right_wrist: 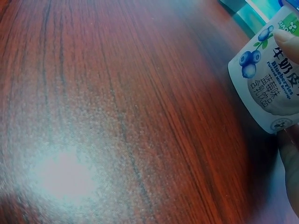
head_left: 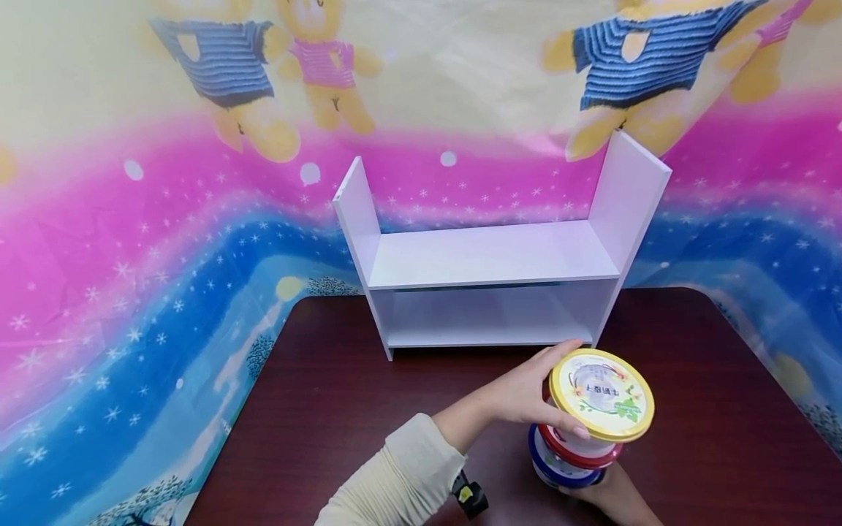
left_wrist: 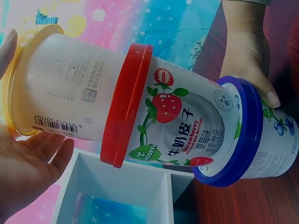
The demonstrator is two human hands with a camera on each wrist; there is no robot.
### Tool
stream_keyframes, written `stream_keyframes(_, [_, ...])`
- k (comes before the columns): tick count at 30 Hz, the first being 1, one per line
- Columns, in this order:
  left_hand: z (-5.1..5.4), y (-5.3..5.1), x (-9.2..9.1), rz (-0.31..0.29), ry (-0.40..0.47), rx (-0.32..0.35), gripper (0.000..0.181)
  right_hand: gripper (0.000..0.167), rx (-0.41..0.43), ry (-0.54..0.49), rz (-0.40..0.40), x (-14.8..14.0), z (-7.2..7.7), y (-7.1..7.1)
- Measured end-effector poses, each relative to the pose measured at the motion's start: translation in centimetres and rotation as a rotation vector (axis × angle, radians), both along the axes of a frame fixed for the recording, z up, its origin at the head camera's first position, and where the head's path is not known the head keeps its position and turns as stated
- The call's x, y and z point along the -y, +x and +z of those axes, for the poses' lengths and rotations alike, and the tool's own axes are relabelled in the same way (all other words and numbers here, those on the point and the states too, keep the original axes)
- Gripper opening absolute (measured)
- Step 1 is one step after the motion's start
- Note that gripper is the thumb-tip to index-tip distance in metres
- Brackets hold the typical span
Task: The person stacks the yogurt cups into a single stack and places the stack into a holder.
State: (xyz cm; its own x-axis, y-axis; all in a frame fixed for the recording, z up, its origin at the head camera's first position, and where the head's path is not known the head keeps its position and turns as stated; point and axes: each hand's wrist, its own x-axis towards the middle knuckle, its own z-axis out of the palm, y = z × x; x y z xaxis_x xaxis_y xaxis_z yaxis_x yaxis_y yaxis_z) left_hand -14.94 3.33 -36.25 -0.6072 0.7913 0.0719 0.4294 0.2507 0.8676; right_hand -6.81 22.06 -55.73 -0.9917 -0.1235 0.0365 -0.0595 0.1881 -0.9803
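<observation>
Three drink tubs stand in a stack. The top one, a yellow-lidded tub (head_left: 604, 398), is gripped near its lid by my left hand (head_left: 520, 391), thumb on one side and fingers on the other. Below it is the red-lidded strawberry tub (left_wrist: 173, 114), which rests on the blue-lidded blueberry tub (left_wrist: 273, 144). Low on the stack, my right hand (head_left: 615, 493) holds the blueberry tub, its thumb (right_wrist: 287, 44) across the label in the right wrist view. Part of the right hand is hidden behind the tubs in the head view.
A white two-tier shelf (head_left: 493, 256) stands at the back of the dark wooden table (head_left: 316, 424), behind the stack. Patterned cloth (head_left: 99, 256) with bears hangs behind and beside the table. A black strap device (head_left: 470, 497) is on the left wrist.
</observation>
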Motion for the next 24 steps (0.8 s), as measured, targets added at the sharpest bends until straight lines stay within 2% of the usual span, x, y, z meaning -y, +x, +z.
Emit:
stream_keyframes(5, [-0.1,-0.1,0.3,-0.003,0.014,-0.012,0.091,0.059,0.064,0.02,-0.022,0.1,0.3,0.0])
stream_keyframes(12, [-0.1,-0.5,1.2,-0.02,0.059,0.019,0.087,0.061,0.133,0.026,-0.054,0.3,0.5,-0.1])
stream_keyframes(19, [-0.4,-0.7,2.8,0.04,0.078,-0.015,0.09,0.06,0.021,0.082,-0.046,0.1,0.1,-0.1])
stream_keyframes(24, [-0.6,-1.1,4.0,0.072,0.105,-0.034,0.09,0.061,0.056,0.099,-0.054,0.1,0.1,-0.1])
